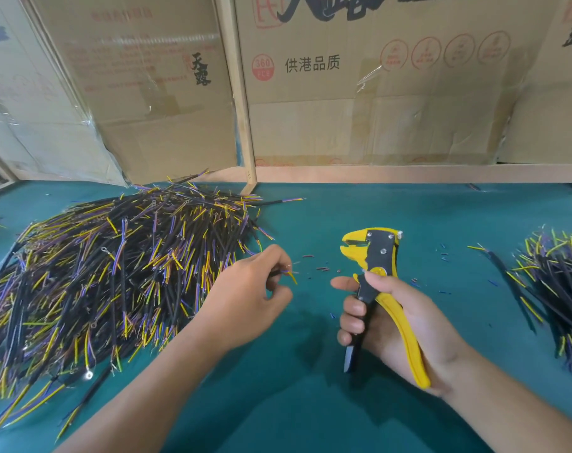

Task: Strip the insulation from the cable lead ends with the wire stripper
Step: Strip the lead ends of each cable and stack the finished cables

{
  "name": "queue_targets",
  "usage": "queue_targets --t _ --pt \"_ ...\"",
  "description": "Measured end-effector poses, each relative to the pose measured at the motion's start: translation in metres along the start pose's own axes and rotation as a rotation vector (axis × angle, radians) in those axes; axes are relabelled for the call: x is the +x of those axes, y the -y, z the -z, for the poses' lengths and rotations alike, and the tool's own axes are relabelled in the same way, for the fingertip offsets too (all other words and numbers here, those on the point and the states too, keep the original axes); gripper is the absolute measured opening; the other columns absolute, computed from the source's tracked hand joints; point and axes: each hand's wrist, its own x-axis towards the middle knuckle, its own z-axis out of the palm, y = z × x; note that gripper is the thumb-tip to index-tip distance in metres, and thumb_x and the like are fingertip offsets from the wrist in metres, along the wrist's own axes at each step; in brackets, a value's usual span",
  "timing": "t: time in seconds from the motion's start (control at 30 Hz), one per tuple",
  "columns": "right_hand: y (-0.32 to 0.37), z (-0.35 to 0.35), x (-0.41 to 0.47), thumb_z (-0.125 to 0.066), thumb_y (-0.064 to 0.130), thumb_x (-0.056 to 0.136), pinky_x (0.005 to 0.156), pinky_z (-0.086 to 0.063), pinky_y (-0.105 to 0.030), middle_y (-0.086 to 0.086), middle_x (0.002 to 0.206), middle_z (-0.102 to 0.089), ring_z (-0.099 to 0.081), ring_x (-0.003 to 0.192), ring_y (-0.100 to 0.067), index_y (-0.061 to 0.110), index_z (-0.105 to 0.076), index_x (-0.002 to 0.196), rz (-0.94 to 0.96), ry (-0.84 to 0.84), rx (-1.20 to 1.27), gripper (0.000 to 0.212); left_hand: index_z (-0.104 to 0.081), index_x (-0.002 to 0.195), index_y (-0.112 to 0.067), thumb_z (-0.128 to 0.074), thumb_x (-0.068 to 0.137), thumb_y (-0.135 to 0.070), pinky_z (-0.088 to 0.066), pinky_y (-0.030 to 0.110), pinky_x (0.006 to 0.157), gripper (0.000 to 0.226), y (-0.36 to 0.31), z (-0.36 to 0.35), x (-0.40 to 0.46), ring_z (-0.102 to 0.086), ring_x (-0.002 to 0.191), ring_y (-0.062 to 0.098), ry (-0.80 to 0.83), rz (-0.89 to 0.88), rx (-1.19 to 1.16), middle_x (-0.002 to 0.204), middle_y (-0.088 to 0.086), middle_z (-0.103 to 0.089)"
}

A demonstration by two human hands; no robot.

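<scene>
**Getting a wire end ready for the stripper**

A green table holds 2 piles of cables. The big pile lies on the left. The small pile lies far off on the right, at the edge of the view.

The right hand is wrapped around the handles of the yellow and black wire stripper. Its head points up and its jaws look a little apart, with nothing in them.

The left hand pinches 1 cable beside the big pile. Thin coloured ends stick out toward the tool but do not touch it.

Tiny bits of cut-off cover lie between the hands.

This looks like lining up. Next, 1 thin end must slide into the jaws, then the right hand squeezes.
</scene>
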Motion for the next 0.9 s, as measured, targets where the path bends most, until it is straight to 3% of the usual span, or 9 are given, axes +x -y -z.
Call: queue_targets --t 0.1,0.17,0.4,0.53,0.67,0.9 --pt "-0.005 0.007 0.007 -0.089 0.041 0.065 0.061 -0.05 -0.042 -0.004 0.072 -0.048 -0.048 0.059 -0.024 0.003 -0.074 0.111 -0.028 -0.022 0.008 0.061 -0.053 0.088 -0.017 -0.058 0.088 -0.012 -0.034 0.02 0.056 0.007 0.0 0.001 0.002 -0.037 0.057 0.011 -0.033 0.03 -0.113 0.06 -0.007 -0.044" --pt "-0.007 0.013 0.01 -0.087 0.04 0.069 0.063 -0.05 -0.042 -0.004 0.073 -0.049 -0.05 0.061 -0.024 0.004 -0.074 0.111 -0.047 -0.014 0.021 0.057 -0.054 0.081 -0.017 -0.06 0.092 -0.009 -0.03 0.017 0.052 0.015 0.001 0.001 0.003 -0.034 0.055 0.011 -0.041 0.056 -0.147 0.06 -0.007 -0.044" --pt "-0.006 0.009 0.008 -0.089 0.038 0.063 0.061 -0.051 -0.042 -0.006 0.073 -0.048 -0.049 0.06 -0.024 0.002 -0.076 0.107 -0.066 -0.043 0.034 0.058 -0.057 0.075 -0.013 -0.064 0.093 -0.018 -0.032 0.016 0.052 0.019 -0.001 -0.003 0.001 -0.033 0.053 0.008 0.022 0.09 -0.194 0.056 -0.008 -0.043" --pt "-0.003 0.001 0.002 -0.079 0.035 0.075 0.062 -0.051 -0.041 -0.007 0.074 -0.047 -0.047 0.061 -0.024 -0.002 -0.065 0.118 -0.059 -0.067 0.037 0.059 -0.058 0.077 -0.017 -0.073 0.089 -0.027 -0.036 0.026 0.055 0.022 -0.002 -0.002 0.003 -0.036 0.056 0.01 0.03 0.105 -0.287 0.058 -0.003 -0.048" --pt "0.0 -0.006 -0.002 -0.063 0.033 0.086 0.063 -0.049 -0.04 -0.006 0.074 -0.045 -0.046 0.061 -0.023 -0.002 -0.06 0.121 -0.048 -0.093 0.016 0.05 -0.056 0.076 -0.021 -0.069 0.092 -0.026 -0.024 0.022 0.048 0.022 -0.004 -0.002 0.003 -0.026 0.052 0.01 -0.014 0.143 -0.29 0.053 -0.009 -0.033" --pt "-0.002 -0.006 -0.001 -0.064 0.034 0.086 0.063 -0.051 -0.04 -0.007 0.075 -0.046 -0.046 0.062 -0.023 -0.001 -0.062 0.12 -0.051 -0.082 0.016 0.049 -0.061 0.069 -0.018 -0.053 0.099 -0.04 -0.021 0.024 0.044 0.038 -0.006 -0.004 -0.001 -0.023 0.045 0.011 -0.003 0.172 -0.276 0.048 -0.008 -0.029"
